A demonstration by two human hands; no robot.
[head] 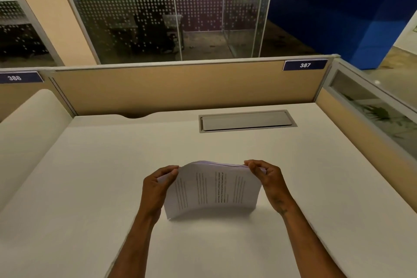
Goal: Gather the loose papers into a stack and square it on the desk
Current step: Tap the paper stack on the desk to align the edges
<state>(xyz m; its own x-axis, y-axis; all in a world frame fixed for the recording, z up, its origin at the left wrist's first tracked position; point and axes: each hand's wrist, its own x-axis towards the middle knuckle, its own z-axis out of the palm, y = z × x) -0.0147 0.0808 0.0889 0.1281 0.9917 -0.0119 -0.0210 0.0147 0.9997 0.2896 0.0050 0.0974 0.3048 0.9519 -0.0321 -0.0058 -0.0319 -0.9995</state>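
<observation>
A stack of printed white papers stands on its long edge on the white desk, slightly bowed, with the printed face towards me. My left hand grips the stack's left edge, thumb in front. My right hand pinches the upper right corner and right edge. The bottom edge rests on the desk surface. No loose sheets lie elsewhere on the desk.
A grey cable hatch is set flush into the desk behind the papers. Tan partition panels wall the back and right side, with number plate 387. A rounded white divider borders the left.
</observation>
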